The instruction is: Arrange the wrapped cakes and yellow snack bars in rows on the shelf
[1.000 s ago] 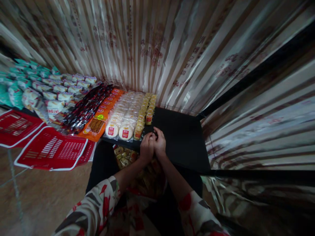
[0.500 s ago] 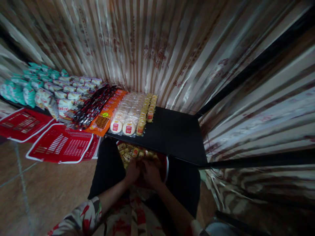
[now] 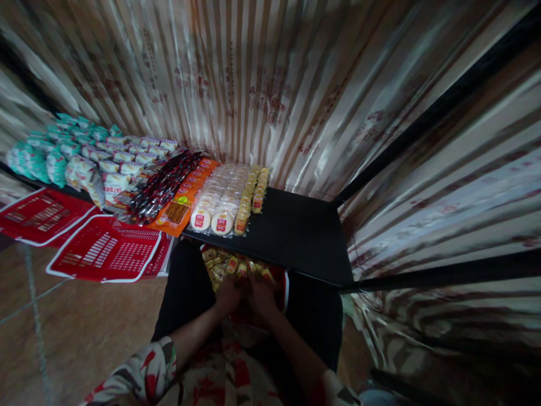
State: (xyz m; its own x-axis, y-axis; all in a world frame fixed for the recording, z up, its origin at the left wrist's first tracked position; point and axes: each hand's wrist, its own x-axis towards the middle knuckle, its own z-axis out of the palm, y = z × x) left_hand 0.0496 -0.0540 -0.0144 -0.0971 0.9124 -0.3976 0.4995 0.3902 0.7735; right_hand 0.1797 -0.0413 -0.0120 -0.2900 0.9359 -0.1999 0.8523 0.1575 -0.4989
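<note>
Between my knees, a red basket [image 3: 286, 293] with a white rim holds many small yellow-wrapped snack packets [image 3: 217, 269]. My left hand [image 3: 229, 294] and my right hand [image 3: 258, 293] are close together inside it, low over the packets. The fingers of both curl inward and meet near the middle; what they hold is too dark and hidden to make out. On the black shelf [image 3: 304, 237] just ahead, rows of similar yellow packets [image 3: 242, 219] stand beside rows of round white wrapped cakes [image 3: 222, 222].
Farther left on the shelf are orange snack bags [image 3: 175, 211], dark red shiny packets [image 3: 158, 194], white bags [image 3: 116, 183] and teal bags [image 3: 54, 163]. Red baskets [image 3: 107, 248] stand below at left. A striped curtain [image 3: 270, 84] and black poles [image 3: 422, 118] enclose the shelf.
My hands stay in the basket and have shifted slightly, with the yellow packets around the fingers lying a little differently. The view has tilted slightly; the shelf goods stand the same.
</note>
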